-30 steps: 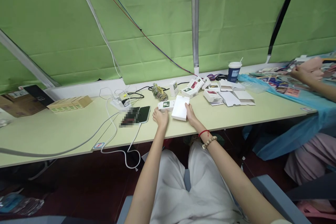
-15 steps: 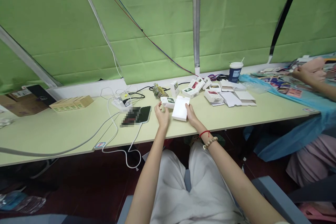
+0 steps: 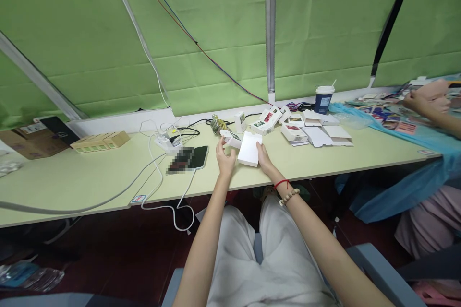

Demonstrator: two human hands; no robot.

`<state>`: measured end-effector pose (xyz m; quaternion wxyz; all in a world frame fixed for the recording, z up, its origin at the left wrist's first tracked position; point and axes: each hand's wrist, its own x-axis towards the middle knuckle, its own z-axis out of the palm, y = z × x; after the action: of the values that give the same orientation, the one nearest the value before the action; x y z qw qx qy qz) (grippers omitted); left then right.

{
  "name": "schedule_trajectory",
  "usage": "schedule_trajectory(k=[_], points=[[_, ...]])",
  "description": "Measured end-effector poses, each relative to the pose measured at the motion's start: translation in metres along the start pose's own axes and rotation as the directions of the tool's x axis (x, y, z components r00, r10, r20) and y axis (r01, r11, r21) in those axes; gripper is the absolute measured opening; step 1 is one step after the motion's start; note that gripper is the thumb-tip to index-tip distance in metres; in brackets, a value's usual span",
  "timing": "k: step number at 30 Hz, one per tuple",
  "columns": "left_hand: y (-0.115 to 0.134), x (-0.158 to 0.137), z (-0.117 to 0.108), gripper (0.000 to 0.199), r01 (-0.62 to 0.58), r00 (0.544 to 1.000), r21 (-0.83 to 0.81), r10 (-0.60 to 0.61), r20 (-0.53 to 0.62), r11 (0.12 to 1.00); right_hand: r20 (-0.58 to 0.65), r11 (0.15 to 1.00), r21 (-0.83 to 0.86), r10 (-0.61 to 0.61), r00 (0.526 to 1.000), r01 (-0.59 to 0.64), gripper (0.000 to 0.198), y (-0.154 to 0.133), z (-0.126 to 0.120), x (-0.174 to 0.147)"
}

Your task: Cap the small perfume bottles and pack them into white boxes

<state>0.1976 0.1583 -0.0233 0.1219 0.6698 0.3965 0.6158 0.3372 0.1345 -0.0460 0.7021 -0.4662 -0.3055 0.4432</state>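
Note:
My right hand (image 3: 265, 157) grips the right edge of a plain white cardboard box (image 3: 248, 148), tilted above the table's front part. My left hand (image 3: 225, 159) has its fingers curved at the near-left end of a small white box (image 3: 232, 140) with a dark green picture; the fingertips touch it and its top end looks raised. The two boxes are side by side, very close together. Behind them stands another small white box (image 3: 239, 122), beside a clump of yellowish-green small items (image 3: 217, 124) whose kind I cannot make out.
Several printed white boxes (image 3: 294, 133) and opened white cartons (image 3: 326, 134) lie to the right, before a lidded blue cup (image 3: 323, 100). A phone (image 3: 199, 157) on a cable lies left, near a power strip (image 3: 165, 142) and tan boxes (image 3: 101, 141). A co-worker's hand (image 3: 414, 100) is far right.
The small white box at my left hand has tipped, with its end raised, and my left fingers have shifted slightly right against it. The right hand keeps its hold on the plain white box.

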Motion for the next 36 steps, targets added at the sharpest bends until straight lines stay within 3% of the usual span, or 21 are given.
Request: schedule_trajectory(k=[8, 18, 21, 29, 36], points=[[0.003, -0.002, -0.001, 0.047, -0.179, 0.982, 0.109, 0.184, -0.04, 0.978, 0.014, 1.0, -0.013, 0.018, 1.0, -0.018, 0.043, -0.005, 0.001, -0.005], [-0.007, -0.003, 0.004, 0.071, -0.04, 0.999, 0.064, 0.039, 0.009, 0.997, 0.052, 1.0, 0.007, -0.001, 0.999, 0.001, 0.042, 0.001, 0.0, 0.001], [-0.011, -0.003, 0.004, 0.063, 0.003, 1.0, 0.071, -0.005, 0.02, 0.997, 0.039, 1.0, -0.002, -0.001, 0.999, 0.001, 0.042, 0.001, 0.0, 0.001], [-0.004, -0.002, 0.004, 0.06, -0.129, 0.99, 0.109, 0.121, 0.077, 0.986, 0.01, 1.0, -0.005, 0.013, 1.0, -0.013, 0.046, -0.002, 0.0, -0.002], [-0.005, -0.003, 0.004, 0.07, -0.074, 0.994, -0.016, 0.075, 0.084, 0.997, 0.024, 1.0, -0.005, 0.005, 1.0, -0.005, 0.044, 0.002, -0.001, 0.002]])
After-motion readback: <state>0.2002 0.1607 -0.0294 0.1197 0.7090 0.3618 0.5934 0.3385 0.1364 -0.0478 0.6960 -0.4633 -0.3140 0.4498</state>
